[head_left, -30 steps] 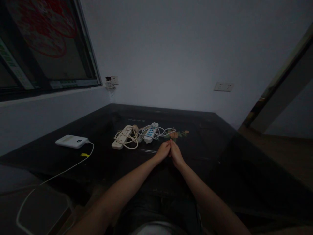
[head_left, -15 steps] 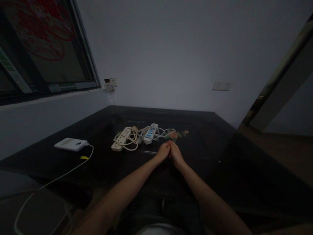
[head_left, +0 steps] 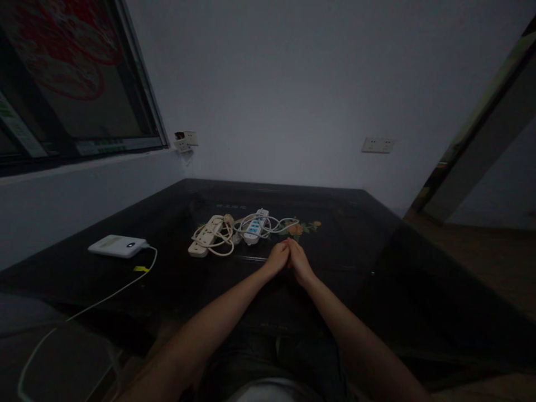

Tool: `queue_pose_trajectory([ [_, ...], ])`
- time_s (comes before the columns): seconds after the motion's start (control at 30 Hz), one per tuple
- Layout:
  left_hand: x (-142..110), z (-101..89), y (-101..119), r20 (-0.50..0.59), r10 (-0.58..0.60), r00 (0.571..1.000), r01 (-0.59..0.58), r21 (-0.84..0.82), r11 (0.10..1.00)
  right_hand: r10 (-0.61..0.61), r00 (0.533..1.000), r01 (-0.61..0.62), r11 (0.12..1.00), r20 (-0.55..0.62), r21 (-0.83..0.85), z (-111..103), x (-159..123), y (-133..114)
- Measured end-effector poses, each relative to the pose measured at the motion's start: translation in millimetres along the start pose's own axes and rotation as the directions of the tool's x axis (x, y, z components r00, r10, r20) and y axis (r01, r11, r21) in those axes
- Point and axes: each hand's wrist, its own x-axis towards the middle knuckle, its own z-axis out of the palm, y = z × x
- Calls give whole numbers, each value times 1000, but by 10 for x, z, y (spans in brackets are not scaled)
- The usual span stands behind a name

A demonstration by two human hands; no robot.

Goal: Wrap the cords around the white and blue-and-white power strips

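My left hand (head_left: 277, 257) and my right hand (head_left: 298, 261) rest together on the dark table, just in front of a painted flower. Their fingertips meet, and each hand looks closed, fingers pressed together. I see nothing held in them, though the inner sides of the palms are hidden. Closest to the hands, a white power strip (head_left: 256, 228) with blue sockets lies beyond them to the left, its white cord looped over it. Left of that is a cream power strip (head_left: 205, 237) with its own cord coiled across it.
On the left of the black table (head_left: 343, 223) lies a white power bank (head_left: 115, 246). Its white cable (head_left: 113, 296) runs over the front edge, past a yellow tag (head_left: 141, 268). A wall with a double socket (head_left: 377, 145) stands behind; a window (head_left: 84, 84) is at left.
The whole view has shifted slightly, with everything a little further left and up. My hands stay together, and the power strips and power bank keep their places on the table.
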Motion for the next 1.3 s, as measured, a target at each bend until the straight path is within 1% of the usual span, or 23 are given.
queue_pose_trajectory([
  [0.5,-2,2,-16,6,-3,1000,3,-11,1000,-1,1000,2,1000,24,-17,-4,13,-2],
  [0.8,10,-11,-36,-7,21,1000,-21,-8,1000,1,1000,0,1000,25,-17,-7,17,4],
  [1.03,2,-4,-31,20,17,1000,-17,-8,1000,-6,1000,7,1000,31,-15,-8,-6,-9],
  [1.3,3,-4,-20,20,21,1000,-21,-2,1000,3,1000,-2,1000,24,-26,-15,-2,-13],
])
